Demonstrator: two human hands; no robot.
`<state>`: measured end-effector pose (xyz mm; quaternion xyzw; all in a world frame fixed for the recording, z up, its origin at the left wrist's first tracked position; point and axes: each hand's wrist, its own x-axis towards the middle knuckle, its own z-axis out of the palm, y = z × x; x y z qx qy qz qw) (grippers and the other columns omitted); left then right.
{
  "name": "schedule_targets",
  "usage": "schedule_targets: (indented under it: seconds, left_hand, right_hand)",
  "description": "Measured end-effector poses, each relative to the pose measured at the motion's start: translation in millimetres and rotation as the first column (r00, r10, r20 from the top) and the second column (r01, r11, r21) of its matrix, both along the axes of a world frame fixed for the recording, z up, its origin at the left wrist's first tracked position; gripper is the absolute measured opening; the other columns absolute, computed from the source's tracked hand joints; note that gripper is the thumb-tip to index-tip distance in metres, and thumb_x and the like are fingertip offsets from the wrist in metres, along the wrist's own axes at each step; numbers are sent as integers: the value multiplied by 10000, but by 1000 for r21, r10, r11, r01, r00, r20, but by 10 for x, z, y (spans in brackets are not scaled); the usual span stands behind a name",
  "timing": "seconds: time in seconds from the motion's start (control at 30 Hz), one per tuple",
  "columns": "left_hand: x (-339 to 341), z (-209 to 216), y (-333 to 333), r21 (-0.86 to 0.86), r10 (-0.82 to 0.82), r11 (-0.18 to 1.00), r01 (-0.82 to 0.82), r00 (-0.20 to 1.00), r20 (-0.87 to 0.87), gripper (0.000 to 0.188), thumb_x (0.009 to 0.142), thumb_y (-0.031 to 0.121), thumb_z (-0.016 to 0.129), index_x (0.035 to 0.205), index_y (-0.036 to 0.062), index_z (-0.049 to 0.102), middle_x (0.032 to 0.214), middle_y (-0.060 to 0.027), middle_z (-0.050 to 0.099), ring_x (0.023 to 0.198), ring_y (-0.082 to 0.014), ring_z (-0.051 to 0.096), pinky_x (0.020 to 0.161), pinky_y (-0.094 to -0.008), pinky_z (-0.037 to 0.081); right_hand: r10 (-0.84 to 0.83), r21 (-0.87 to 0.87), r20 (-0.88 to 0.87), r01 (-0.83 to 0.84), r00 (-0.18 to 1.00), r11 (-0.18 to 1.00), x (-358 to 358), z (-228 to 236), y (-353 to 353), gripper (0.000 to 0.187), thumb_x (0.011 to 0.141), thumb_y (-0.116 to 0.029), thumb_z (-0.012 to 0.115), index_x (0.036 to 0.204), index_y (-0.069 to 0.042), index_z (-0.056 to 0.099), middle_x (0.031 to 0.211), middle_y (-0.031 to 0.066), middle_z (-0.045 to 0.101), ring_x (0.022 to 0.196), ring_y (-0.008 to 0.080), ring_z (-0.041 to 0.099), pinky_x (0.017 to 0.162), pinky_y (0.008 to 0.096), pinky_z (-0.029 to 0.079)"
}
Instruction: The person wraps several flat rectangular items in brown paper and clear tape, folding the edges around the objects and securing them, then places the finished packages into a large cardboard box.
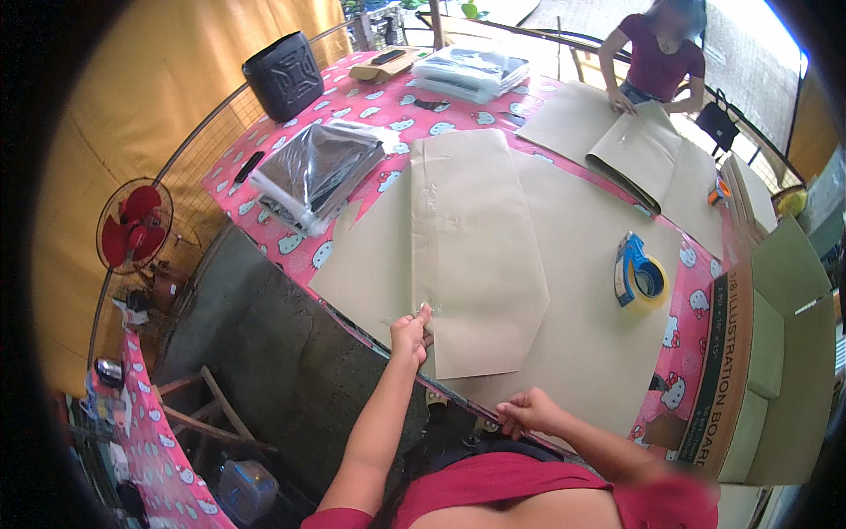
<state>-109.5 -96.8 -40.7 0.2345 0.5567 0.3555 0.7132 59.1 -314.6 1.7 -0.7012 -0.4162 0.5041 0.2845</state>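
A folded brown paper wrapper (480, 256) lies lengthwise in front of me, with strips of clear tape along its left seam. My left hand (412, 337) is closed at the lower left edge of this wrapper, its thumb on the paper beside a bit of tape. Close to the table's near edge, my right hand (533, 413) hovers with its fingers curled together; whether anything small is in them is hidden. A blue tape dispenser (641, 275) with a roll of clear tape rests on flat brown paper (590, 353) to the right.
Across the table a person (656, 62) handles a brown paper sheet (636, 152). Plastic-wrapped stacks (322, 172) sit at the left, with a black jerrycan (284, 78) behind. An open cardboard box (749, 379) stands at the right. A red-bladed fan (134, 227) is off the table's left side.
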Motion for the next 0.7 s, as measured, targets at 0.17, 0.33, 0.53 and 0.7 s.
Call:
schedule_targets:
  seconds: [0.17, 0.33, 0.53, 0.7]
  left_hand:
    - [-53, -333, -652, -55, -226, 972, 227, 974, 32, 243, 862, 212, 622, 974, 10, 548, 831, -109, 624, 680, -232, 618, 642, -396, 531]
    - [-424, 520, -1251, -36, -761, 611, 791, 599, 247, 186, 877, 159, 578, 941, -10, 624, 833, -121, 669, 776, -242, 654, 730, -343, 527]
    - [228, 443, 68, 458, 239, 259, 850, 403, -883, 439, 938, 351, 437, 1292, 91, 451, 1266, -126, 499, 1190, -266, 468, 918, -477, 408]
    - [410, 14, 178, 293, 527, -6, 956, 252, -811, 583, 922, 457, 380, 1401, 128, 335, 1446, -107, 327, 1325, -270, 323, 1049, -563, 184]
  right_hand:
    - [109, 379, 481, -318, 870, 869, 739, 318, 1180, 379, 897, -371, 537, 1102, -56, 588, 1115, 140, 573, 1070, 285, 533, 902, 409, 432]
    - [126, 155, 905, -591, 406, 791, 666, -14, 1693, 663, 923, -456, 375, 1398, -10, 248, 1481, 175, 182, 1376, 321, 147, 1109, 477, 137]
    - [147, 139, 932, -703, 331, 698, 646, -28, 1555, 723, 899, -505, 398, 1383, 15, 267, 1463, 182, 233, 1366, 326, 194, 1107, 464, 154]
    - [-17, 214, 958, -670, 288, 711, 936, -230, 1228, 752, 831, -537, 497, 1373, -45, 322, 1438, 177, 293, 1336, 318, 273, 1090, 430, 207]
